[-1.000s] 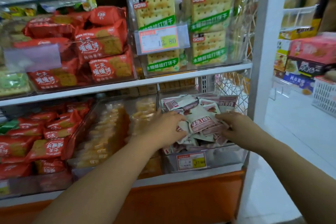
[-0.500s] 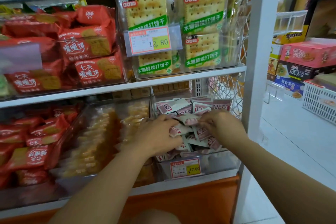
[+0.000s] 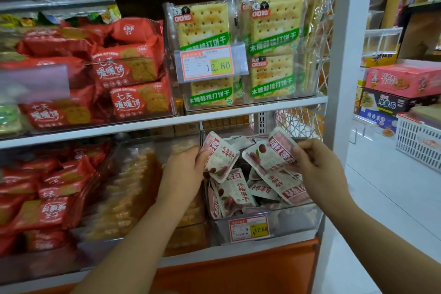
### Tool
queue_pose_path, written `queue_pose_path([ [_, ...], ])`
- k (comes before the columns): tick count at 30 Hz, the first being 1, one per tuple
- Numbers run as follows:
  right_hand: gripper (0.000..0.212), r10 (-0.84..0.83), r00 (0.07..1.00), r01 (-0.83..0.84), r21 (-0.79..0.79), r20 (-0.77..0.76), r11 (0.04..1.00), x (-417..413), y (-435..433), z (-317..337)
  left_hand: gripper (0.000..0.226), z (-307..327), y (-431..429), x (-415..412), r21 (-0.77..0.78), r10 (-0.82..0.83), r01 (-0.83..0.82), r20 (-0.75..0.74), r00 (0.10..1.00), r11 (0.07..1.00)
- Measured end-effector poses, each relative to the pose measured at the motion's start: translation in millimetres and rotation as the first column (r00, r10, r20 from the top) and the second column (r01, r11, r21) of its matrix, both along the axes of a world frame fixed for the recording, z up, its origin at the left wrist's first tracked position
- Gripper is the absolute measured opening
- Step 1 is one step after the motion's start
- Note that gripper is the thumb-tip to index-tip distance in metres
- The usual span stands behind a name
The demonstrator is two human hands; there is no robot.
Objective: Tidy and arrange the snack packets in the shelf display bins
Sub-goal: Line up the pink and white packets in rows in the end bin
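The white shelving unit [image 3: 253, 108] fills my view, two tiers of clear bins. Above sit red biscuit packs [image 3: 140, 100] and green-banded soda cracker packs [image 3: 272, 31], standing face-out so the labels read. Below, at the right end, is the clear display bin [image 3: 296, 219] I am working in, with a price tag [image 3: 248, 228] clipped to its front wall.

Inside it lies a loose heap of small pink-and-white dried bayberry packets [image 3: 238, 194], tilted every way, some upside down. I judge the job here only begun.

My left hand [image 3: 185, 169] hovers at the bin's left edge, thumb and fingers pinching one packet [image 3: 220, 159] by its side, lifted clear of the heap, likely to turn it the right way up. My right hand [image 3: 319, 169] is over the bin's right half, fingertips [image 3: 297, 153] pressed on the top corner of a second packet [image 3: 268, 159], which slants down across the pile.

The bin's back is hidden under the upper shelf. The neighbouring bin of yellowish packets [image 3: 133, 188] is blurred; I cannot read them. My left fingers are mostly hidden behind the packet they hold.
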State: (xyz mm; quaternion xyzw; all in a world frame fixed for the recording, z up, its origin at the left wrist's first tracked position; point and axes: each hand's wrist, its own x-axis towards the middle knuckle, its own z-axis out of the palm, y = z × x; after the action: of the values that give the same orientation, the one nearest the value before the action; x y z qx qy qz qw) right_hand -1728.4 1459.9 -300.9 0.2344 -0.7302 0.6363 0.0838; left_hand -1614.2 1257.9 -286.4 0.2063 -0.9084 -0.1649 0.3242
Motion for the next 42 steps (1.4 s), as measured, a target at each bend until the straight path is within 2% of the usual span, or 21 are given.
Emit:
queue_pose_path([
  [2, 0.013, 0.004, 1.000, -0.005, -0.025, -0.028, 1.000, 4, 1, 5, 0.030, 0, 0, 2, 0.073, 0.001, 0.001, -0.027, 1.000, 0.997],
  [4, 0.015, 0.000, 0.992, 0.000, -0.005, -0.130, 1.000, 8, 5, 14, 0.029, 3, 2, 4, 0.133, -0.011, 0.016, -0.041, 0.999, 0.991],
  [6, 0.015, 0.058, 0.983, -0.054, 0.024, -0.177, 0.998, 12, 11, 21, 0.033, 8, 4, 4, 0.183, -0.043, 0.056, -0.072, 0.996, 0.982],
  [9, 0.012, 0.193, 0.968, -0.174, 0.123, -0.160, 0.977, 16, 14, 22, 0.037, 21, 15, 4, 0.234, -0.132, 0.158, -0.126, 0.983, 0.959],
  [13, 0.015, 0.288, 0.946, -0.264, 0.157, -0.151, 0.952, 17, 14, 21, 0.028, 34, 40, 2, 0.287, -0.270, 0.275, -0.059, 0.961, 0.917],
  [17, 0.015, 0.355, 0.919, -0.326, 0.178, -0.173, 0.929, 20, 16, 23, 0.021, 37, 56, -3, 0.442, -0.399, 0.378, -0.048, 0.915, 0.813],
  [19, 0.013, 0.366, 0.915, -0.330, 0.208, -0.171, 0.921, 21, 19, 24, 0.029, 37, 62, -6, 0.506, -0.452, 0.413, -0.050, 0.890, 0.757],
  [21, 0.013, 0.346, 0.919, -0.304, 0.219, -0.190, 0.927, 22, 23, 26, 0.036, 37, 67, -9, 0.568, -0.487, 0.433, -0.065, 0.871, 0.700],
  [25, 0.018, 0.256, 0.933, -0.208, 0.202, -0.253, 0.957, 19, 41, 34, 0.036, 30, 75, -17, 0.683, -0.535, 0.497, -0.182, 0.825, 0.535],
  [26, 0.019, 0.210, 0.941, -0.166, 0.178, -0.266, 0.970, 17, 49, 36, 0.036, 26, 76, -20, 0.674, -0.551, 0.510, -0.180, 0.815, 0.535],
  [27, 0.021, 0.144, 0.945, -0.103, 0.150, -0.294, 0.983, 15, 56, 39, 0.032, 22, 75, -23, 0.635, -0.561, 0.513, -0.148, 0.815, 0.578],
  [29, 0.024, -0.002, 0.933, 0.044, 0.108, -0.360, 0.993, 9, 73, 43, 0.025, 12, 75, -29, 0.500, -0.562, 0.492, -0.012, 0.827, 0.713],
  [31, 0.027, -0.094, 0.918, 0.139, 0.092, -0.385, 0.986, 2, 88, 42, 0.031, 4, 78, -37, 0.327, -0.583, 0.515, 0.155, 0.797, 0.792],
  [34, 0.028, -0.134, 0.913, 0.200, 0.137, -0.385, 0.970, -5, 105, 37, 0.039, -4, 91, -55, 0.147, -0.619, 0.615, 0.373, 0.691, 0.775],
  [37, 0.024, -0.103, 0.937, 0.176, 0.195, -0.334, 0.965, -11, 116, 34, 0.044, -10, 102, -78, -0.018, -0.568, 0.681, 0.535, 0.625, 0.732],
  [42, 0.021, -0.095, 0.956, 0.160, 0.223, -0.277, 0.962, -21, 126, 29, 0.038, -22, 103, -103, -0.113, -0.418, 0.693, 0.725, 0.547, 0.712],
])
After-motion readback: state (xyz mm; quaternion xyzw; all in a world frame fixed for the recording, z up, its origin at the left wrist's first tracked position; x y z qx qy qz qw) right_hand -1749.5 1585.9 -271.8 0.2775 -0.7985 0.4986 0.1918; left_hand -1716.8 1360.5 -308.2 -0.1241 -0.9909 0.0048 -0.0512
